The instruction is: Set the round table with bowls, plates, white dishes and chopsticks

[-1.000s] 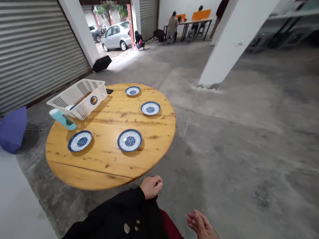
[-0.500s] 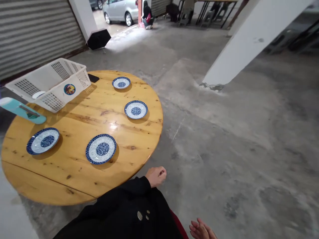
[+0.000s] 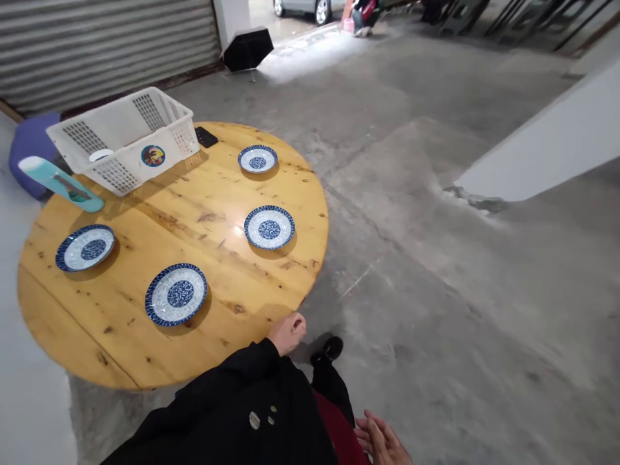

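My left hand [image 3: 288,332] is curled into a loose fist beside the near right edge of the round wooden table [image 3: 213,187], with nothing visible in it. Low in the view, my right hand [image 3: 380,439] hangs over the floor, fingers stretched out and holding nothing. Blue-and-white plates lie apart on the tabletop: a near plate [image 3: 175,294], a left plate [image 3: 86,248], a right plate [image 3: 269,227] and a far plate [image 3: 258,159]. The near and right plates are the closest to my left hand.
A white plastic basket [image 3: 130,145] stands at the table's back left, with a dark phone-like object [image 3: 206,136] beside it. A turquoise holder [image 3: 62,185] leans over the left side. A white pillar [image 3: 542,142] rises at right. A black umbrella [image 3: 247,49] and a crouching person [image 3: 364,16] are farther off.
The view has swung left and moved along the table. My left hand has come nearer the table edge, still curled. A black shoe now shows below it.
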